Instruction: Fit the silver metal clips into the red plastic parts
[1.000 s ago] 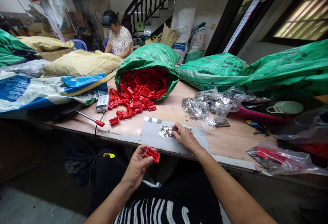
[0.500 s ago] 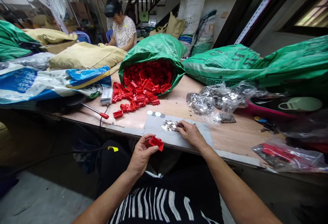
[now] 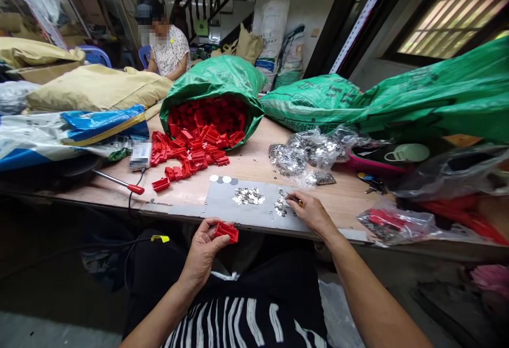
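Observation:
My left hand (image 3: 202, 247) pinches a red plastic housing (image 3: 226, 232) just off the table's front edge, its open hollow side facing up. My right hand (image 3: 314, 211) is closed around a thin, dark pointed tool (image 3: 295, 198), whose exact kind I cannot make out. The tool's tip is at a small scatter of shiny metal pieces (image 3: 280, 207) on the grey mat (image 3: 222, 207). Left of it on the same mat lies a denser pile of metal pieces (image 3: 248, 196).
Red housings (image 3: 191, 151) spill from a green sack (image 3: 217, 75). Clear bags of metal parts (image 3: 304, 151) lie right of it. A lever with a red grip (image 3: 135, 189) juts out at left. Another person (image 3: 169, 48) sits across the table.
The view has turned right. My right hand has moved right across the mat, from the main pile to a separate scatter of metal pieces. My left hand still holds the red housing.

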Motion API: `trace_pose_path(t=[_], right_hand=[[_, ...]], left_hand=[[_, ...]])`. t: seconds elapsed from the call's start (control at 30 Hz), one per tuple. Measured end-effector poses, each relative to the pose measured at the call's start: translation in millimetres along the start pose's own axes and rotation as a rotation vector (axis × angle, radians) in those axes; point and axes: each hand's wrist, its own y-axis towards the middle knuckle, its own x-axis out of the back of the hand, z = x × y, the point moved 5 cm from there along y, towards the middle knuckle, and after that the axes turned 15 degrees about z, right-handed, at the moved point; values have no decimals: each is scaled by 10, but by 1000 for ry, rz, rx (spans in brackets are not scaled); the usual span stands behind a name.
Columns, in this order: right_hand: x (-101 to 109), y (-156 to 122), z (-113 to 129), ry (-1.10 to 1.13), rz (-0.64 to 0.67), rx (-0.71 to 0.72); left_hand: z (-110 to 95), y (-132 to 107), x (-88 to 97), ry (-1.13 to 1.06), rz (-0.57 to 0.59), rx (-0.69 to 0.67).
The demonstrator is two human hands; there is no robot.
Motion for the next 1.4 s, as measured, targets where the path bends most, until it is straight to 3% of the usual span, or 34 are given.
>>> trace_pose_path(t=[0.13,0.47,0.9,1.1,1.23,1.4], right_hand=[[-73,-127,-46,-10,62,-21],[-208,-294,128,-123,115,-84],[-158,-363,118,-162,133,-109],[-189,-368,104,-168,52,-88],[-96,-396,101,-175,-47,-102],[-70,-420,417,75,-57,12]], left_hand=[[16,0,-18,-5,-7,5],[36,-18,-12,9,-16,15],[-33,16,-25,146,-38,-79],[-71,13,-42,202,-58,-134],[-130,-10,-79,304,-74,-189],[-187,-35,-138,441,-86,-268]])
